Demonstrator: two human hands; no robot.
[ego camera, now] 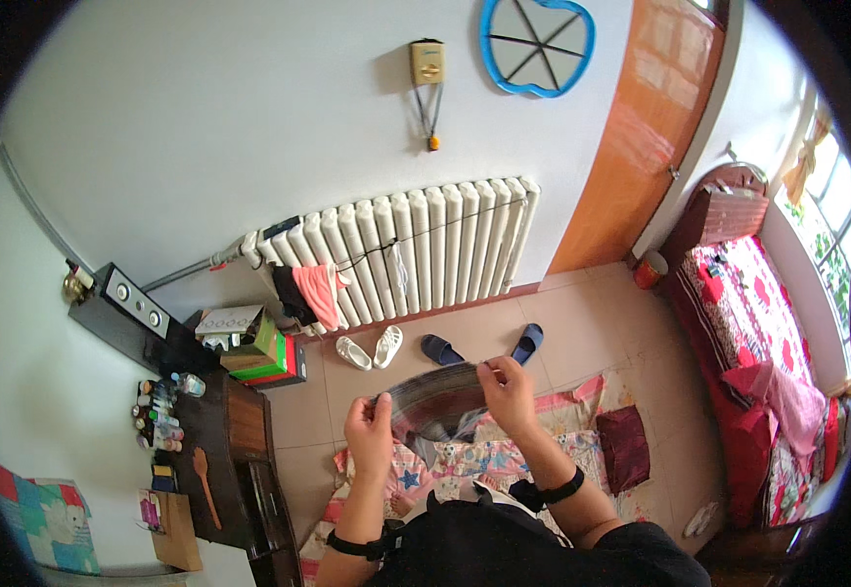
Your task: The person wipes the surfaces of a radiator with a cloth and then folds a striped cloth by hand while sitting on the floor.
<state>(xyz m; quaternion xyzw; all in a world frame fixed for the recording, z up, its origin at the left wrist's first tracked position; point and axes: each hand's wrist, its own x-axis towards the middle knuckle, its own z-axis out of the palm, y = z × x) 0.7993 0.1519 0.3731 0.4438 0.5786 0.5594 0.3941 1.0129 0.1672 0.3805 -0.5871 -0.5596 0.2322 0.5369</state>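
Note:
A dark striped cloth (436, 400), grey along its top edge and reddish brown lower down, is stretched between my two hands. My left hand (369, 433) pinches its left corner between thumb and fingers. At the right corner, my right hand (506, 392) grips the edge with curled fingers. The lower part of the cloth hangs down and partly hides the bedding on the floor behind it. Below it lies a patterned cloth with blue stars (495, 458), on a pink and cream floor covering (587, 396). A folded dark maroon cloth (623, 449) rests at its right side.
A white radiator (425, 249) with a pink cloth (319, 293) lines the wall. White shoes (387, 347) and blue slippers (527, 343) stand before it. At left are a dark cabinet (209, 440), boxes (268, 359) and a speaker (132, 315); at right, a bed (752, 315).

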